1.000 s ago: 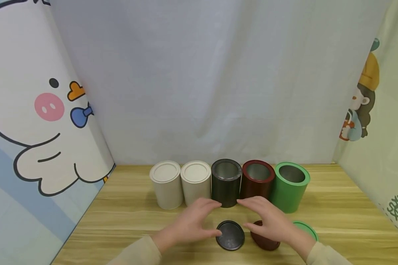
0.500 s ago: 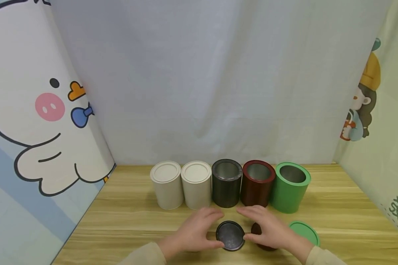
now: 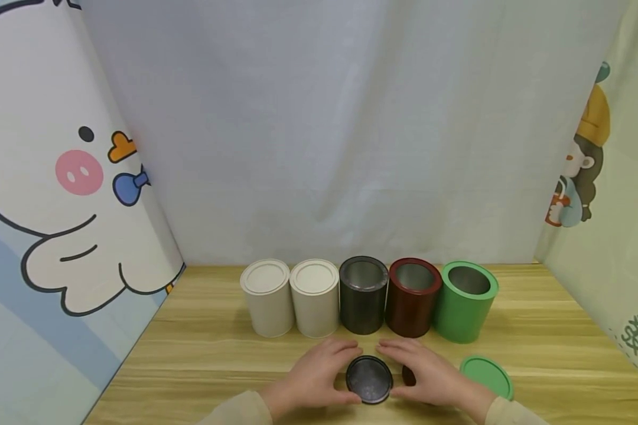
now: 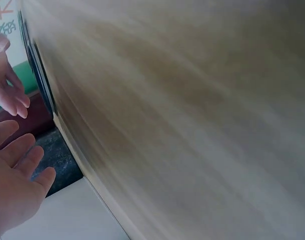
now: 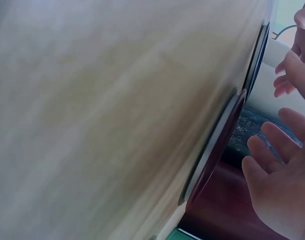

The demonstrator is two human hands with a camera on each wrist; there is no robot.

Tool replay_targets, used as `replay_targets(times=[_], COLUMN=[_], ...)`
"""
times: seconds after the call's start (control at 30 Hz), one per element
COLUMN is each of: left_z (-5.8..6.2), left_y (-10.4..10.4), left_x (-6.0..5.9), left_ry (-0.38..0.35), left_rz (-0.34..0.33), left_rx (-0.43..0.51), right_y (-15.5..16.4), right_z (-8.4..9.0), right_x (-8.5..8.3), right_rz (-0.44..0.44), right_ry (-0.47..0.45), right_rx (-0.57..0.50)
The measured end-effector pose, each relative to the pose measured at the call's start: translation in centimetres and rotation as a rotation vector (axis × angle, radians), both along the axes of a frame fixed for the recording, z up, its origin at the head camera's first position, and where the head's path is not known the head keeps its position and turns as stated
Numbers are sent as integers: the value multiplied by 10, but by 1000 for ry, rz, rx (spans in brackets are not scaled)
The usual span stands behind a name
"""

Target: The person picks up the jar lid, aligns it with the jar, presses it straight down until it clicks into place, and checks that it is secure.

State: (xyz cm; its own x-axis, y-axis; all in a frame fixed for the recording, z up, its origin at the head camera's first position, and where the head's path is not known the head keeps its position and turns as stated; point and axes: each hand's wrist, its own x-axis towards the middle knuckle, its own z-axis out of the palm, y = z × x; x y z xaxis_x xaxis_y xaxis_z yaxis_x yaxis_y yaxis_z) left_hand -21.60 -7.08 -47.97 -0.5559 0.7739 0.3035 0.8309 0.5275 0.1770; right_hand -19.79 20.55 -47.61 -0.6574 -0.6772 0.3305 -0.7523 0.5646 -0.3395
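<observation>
A round black lid [image 3: 369,379] lies flat on the table between my two hands. To its left is my left hand [image 3: 319,378], fingers extended and thumb apart. From the right side, my right hand [image 3: 430,375] faces it in the same way, above a dark red lid [image 3: 408,376] that it mostly covers. Both hands are very near the black lid; whether a fingertip touches it I cannot tell. In the left wrist view the left hand's fingers [image 4: 22,152] are spread, and nothing lies in the palm. The right wrist view shows the right hand [image 5: 282,175] relaxed too.
Behind the hands stands a row of cans: two white cans [image 3: 268,310] with covered tops, then an uncovered black can [image 3: 361,310], dark red can [image 3: 412,310] and green can [image 3: 461,316]. A green lid [image 3: 486,378] lies to the right. A pale curtain [image 3: 351,130] hangs behind.
Both hands have come down and back toward the front, closing in on the black lid from either side. The cans and lids have stayed put.
</observation>
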Motion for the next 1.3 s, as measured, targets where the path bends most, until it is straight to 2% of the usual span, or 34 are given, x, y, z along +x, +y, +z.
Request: replay_targets(times=[0.23,0.63,1.0,1.3], left_z=[-2,-4,-11,-14], left_y=[0,0,0,1], left_x=[-2,-2,-4,-6], left_ry=[-24,-59,-38,-42], left_rz=[17,-5,-12,-25], left_rx=[-29,-46,-72,-60], right_y=[-2,-2,-3,-5], right_z=[-1,-6,-11,-12], right_x=[0,-1,-3,-4], right_rz=[-10,4,29,68], right_ry=[-44,-58,-66,-16], right_rx=[23,67,85,80])
